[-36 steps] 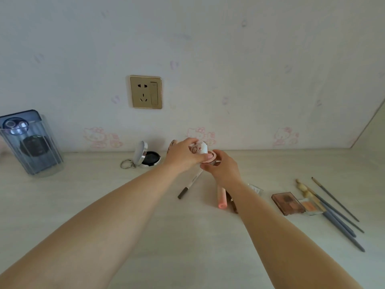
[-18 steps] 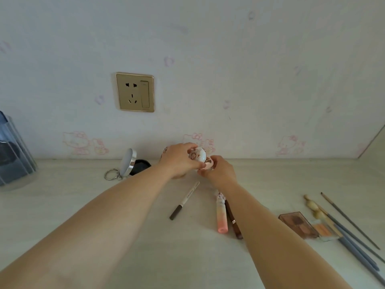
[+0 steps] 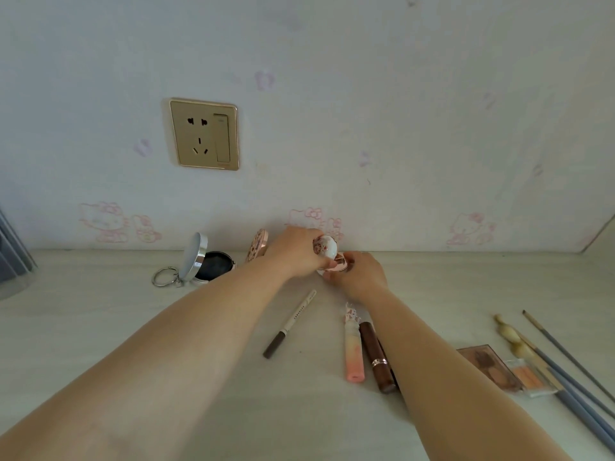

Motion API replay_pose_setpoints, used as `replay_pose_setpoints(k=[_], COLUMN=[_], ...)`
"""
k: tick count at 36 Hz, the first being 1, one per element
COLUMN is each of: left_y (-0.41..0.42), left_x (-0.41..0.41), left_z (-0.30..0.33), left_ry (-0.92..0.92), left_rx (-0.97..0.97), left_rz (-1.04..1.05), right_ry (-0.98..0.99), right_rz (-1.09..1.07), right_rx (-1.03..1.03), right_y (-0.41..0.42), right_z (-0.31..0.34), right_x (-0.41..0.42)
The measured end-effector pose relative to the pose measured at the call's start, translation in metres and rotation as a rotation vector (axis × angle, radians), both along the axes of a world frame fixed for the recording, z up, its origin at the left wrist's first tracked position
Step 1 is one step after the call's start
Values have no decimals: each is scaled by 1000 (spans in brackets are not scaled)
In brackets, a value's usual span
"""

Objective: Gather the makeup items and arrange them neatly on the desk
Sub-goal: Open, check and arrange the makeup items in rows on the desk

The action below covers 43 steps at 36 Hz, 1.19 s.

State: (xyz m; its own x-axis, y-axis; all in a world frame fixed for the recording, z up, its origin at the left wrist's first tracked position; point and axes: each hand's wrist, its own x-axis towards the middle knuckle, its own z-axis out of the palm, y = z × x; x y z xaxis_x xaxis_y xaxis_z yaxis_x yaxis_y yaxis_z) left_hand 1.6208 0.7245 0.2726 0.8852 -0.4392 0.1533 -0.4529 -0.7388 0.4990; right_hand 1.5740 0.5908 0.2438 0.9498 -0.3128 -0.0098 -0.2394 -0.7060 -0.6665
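Tidying is partly done; many makeup things are waiting.
Both hands, left hand [image 3: 293, 252] and right hand [image 3: 361, 272], are gripping the little compact [image 3: 327, 252]; below it, pencil [image 3: 289, 324], tubes [image 3: 354, 347] and brushes [image 3: 565, 367] are lying loose on the surface [image 3: 100, 327].

Three compacts [image 3: 327, 257], two tubes [image 3: 354, 347], one pencil [image 3: 289, 324], two palettes [image 3: 489, 367], several brushes [image 3: 565, 371].

The scene is being viewed by one head-worn wide-angle camera, facing forward and down over the surface [image 3: 100, 327] toward the wall [image 3: 366, 94], near enough that both forearms are being framed.
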Motion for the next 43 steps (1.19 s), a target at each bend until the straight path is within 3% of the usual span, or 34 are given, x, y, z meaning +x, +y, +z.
replay_pose_setpoints(k=[11, 23, 32, 43], left_y=[-2, -5, 9, 11], left_x=[0, -15, -91, -176], left_z=[-3, 2, 15, -10], left_ry=[19, -26, -203, -115], left_rx=[-63, 66, 18, -32], left_rz=[-14, -29, -53, -44], right_ry=[-51, 39, -203, -295], right_rz=[-20, -27, -183, -224], right_rx=[-42, -74, 30, -96], right_y=[-8, -5, -21, -18], right_z=[-10, -3, 7, 9], right_x=[3, -8, -86, -176])
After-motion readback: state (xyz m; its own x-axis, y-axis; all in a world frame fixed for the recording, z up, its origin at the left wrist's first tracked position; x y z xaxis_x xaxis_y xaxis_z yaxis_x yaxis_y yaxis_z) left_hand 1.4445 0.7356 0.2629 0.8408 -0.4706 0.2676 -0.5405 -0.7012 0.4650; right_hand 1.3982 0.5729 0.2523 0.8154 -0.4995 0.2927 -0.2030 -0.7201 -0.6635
